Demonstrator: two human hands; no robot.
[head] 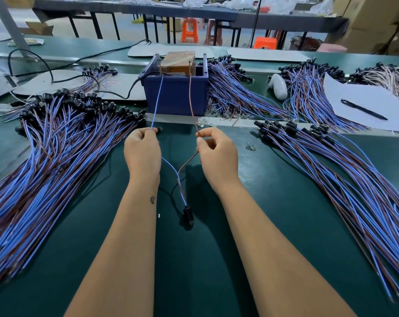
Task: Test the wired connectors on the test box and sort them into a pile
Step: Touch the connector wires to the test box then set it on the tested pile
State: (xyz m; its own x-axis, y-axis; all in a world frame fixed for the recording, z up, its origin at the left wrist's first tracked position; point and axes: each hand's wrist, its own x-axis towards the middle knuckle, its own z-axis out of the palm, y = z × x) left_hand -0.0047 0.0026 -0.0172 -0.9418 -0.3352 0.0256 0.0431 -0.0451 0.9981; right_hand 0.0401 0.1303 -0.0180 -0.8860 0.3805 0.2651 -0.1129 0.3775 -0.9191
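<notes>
Counter (217, 282), green. Piles of wired connectors: left pile (45, 156), right pile (342, 179). Test box (174, 92), blue, far centre. Left hand (142, 152), fingers pinching blue wire (157, 101); right hand (218, 154), fingers pinching brown wire (190, 97); both wires reach the box. Black connector (187, 216) hangs near, between forearms. Pen (363, 109) on paper (377, 97), far right.

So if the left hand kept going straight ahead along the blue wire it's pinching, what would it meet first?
Most likely the front wall of the blue test box. The left hand pinches the blue wire, and only bare mat shows between them, though depth is hard to judge.
</notes>
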